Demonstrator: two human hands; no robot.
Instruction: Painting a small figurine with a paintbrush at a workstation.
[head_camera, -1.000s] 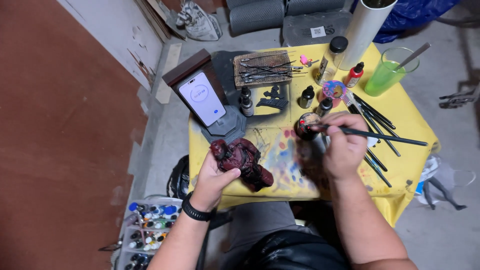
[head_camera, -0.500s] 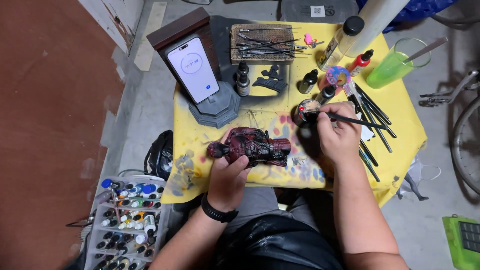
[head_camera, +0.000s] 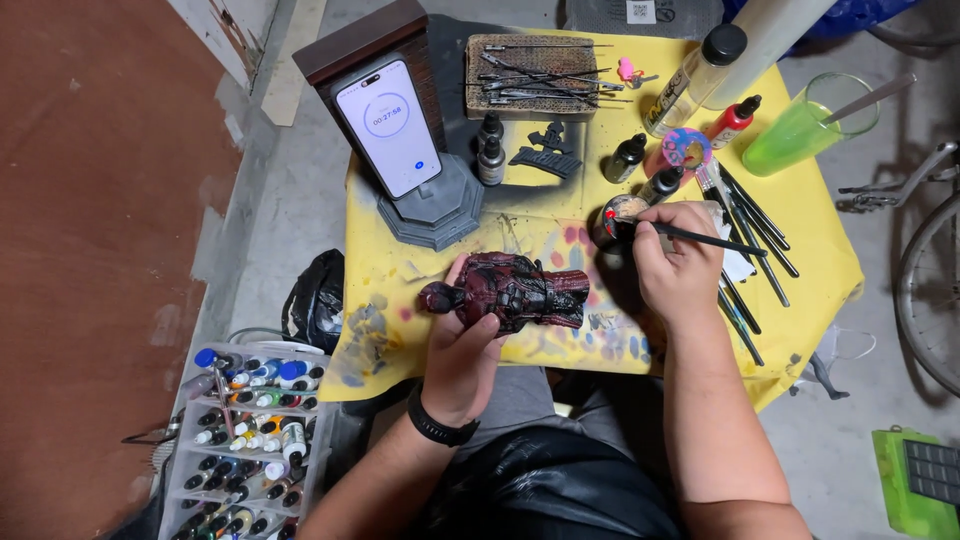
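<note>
My left hand (head_camera: 465, 350) cradles the dark red figure (head_camera: 510, 293) over the yellow table (head_camera: 800, 250) — best kept level — while my right hand (head_camera: 678, 262), pinching the brush (head_camera: 700, 238), should load lightly at the paint pot (head_camera: 612, 222).

Two hands are at work: the left hand (head_camera: 465, 350) and the right hand (head_camera: 672, 262). One dark red figure (head_camera: 515, 292). One paintbrush (head_camera: 700, 238) in use, and roughly half a dozen more brushes (head_camera: 752, 225) lying on the one yellow bench (head_camera: 810, 250). One phone (head_camera: 389, 127) on one grey stand (head_camera: 430, 208). One green cup (head_camera: 800, 128). Two small dropper bottles (head_camera: 490, 150) side by side. One rack of paint bottles (head_camera: 250, 440), too many to count.
</note>
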